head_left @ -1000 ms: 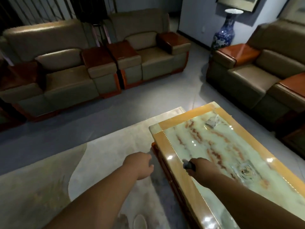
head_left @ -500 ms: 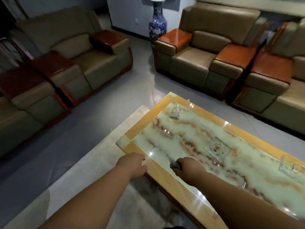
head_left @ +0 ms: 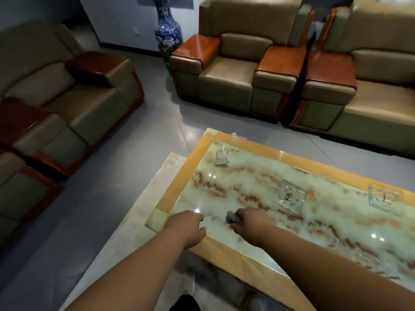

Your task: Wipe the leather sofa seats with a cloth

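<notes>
two hands [head_left: 187, 228], one grey cloth [head_left: 233, 217], one marble-topped table [head_left: 224, 250], three glass ashtrays [head_left: 288, 196], one blue-and-white vase [head_left: 168, 33], one pale rug [head_left: 143, 223], and four leather sofa seats [head_left: 226, 75] in view

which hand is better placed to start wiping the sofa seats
Likely the right hand: it already grips the grey cloth, held over the marble table. The left hand holds nothing. The sofa seats are across the floor, untouched.
</notes>
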The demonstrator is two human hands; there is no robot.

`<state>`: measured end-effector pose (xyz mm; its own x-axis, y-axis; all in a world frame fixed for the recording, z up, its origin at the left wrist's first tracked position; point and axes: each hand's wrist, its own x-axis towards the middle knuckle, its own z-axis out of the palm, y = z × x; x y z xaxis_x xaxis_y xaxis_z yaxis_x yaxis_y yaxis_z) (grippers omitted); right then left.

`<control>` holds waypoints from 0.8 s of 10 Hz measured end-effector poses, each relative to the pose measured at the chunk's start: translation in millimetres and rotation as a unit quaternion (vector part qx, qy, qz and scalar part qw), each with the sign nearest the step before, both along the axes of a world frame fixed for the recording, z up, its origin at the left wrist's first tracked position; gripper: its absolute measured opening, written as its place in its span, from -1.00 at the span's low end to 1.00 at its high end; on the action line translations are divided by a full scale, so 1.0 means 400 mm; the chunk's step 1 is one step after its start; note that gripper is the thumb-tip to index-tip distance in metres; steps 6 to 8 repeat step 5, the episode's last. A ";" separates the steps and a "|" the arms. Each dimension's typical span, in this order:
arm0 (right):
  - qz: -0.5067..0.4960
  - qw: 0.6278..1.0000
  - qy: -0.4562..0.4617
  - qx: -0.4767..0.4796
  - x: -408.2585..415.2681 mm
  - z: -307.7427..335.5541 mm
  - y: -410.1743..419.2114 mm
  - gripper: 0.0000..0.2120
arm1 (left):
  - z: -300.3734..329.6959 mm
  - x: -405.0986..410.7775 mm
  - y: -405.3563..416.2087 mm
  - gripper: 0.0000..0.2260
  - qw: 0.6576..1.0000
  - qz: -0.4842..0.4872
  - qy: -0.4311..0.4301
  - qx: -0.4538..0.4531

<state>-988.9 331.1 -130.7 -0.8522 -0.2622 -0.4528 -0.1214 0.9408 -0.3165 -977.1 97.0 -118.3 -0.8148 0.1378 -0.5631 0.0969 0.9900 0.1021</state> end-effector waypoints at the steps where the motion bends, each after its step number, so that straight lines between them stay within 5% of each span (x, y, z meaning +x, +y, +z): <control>1: -0.033 0.999 -0.005 0.014 -0.031 0.001 -0.056 -0.68 | -0.009 -0.073 -0.034 -0.55 0.999 -0.049 0.000 -0.007; 4: -0.138 0.989 -0.046 0.004 -0.069 -0.001 -0.208 -0.37 | -0.034 -0.236 -0.147 -0.59 0.988 -0.156 -0.018 0.005; 8: -0.172 0.984 -0.044 -0.003 -0.072 -0.018 -0.228 -0.35 | -0.050 -0.272 -0.164 -0.60 0.983 -0.181 -0.013 -0.005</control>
